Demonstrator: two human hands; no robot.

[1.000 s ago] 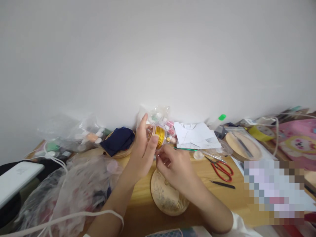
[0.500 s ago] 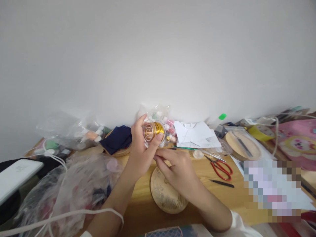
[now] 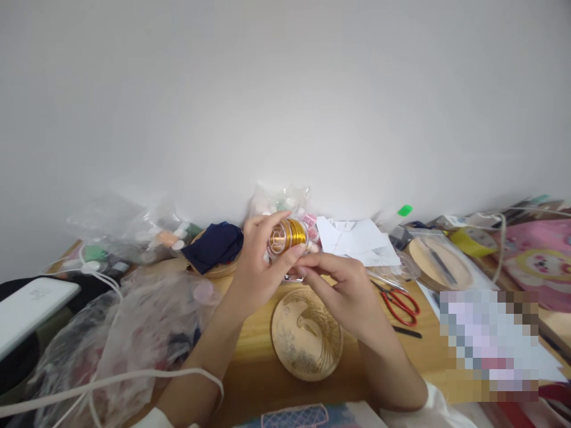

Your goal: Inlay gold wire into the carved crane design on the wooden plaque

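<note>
My left hand (image 3: 263, 261) is wrapped round a clear spool of gold-coloured wire (image 3: 292, 233), thumb across its near side. My right hand (image 3: 345, 291) is closed in a pinch just below the spool, its fingertips meeting my left thumb. Whatever is in that pinch is too small to make out. Below both hands, a round wooden disc (image 3: 297, 339) with a bird and flower design lies on the wooden table (image 3: 250, 356). To the right of my right hand are red-handled scissors (image 3: 404, 306) and a dark slim tool (image 3: 407, 331), partly hidden by my wrist.
Crumpled plastic bags (image 3: 134, 321) and a white cable (image 3: 134, 375) spread over the left side. Dark blue cloth (image 3: 214, 246) and white paper pieces (image 3: 357, 238) lie along the back. Another wooden disc (image 3: 422, 258) sits at right. A white wall (image 3: 285, 107) rises behind.
Both hands and the spool have shifted slightly right. My right hand has risen beside the spool, uncovering more of the disc's design.
</note>
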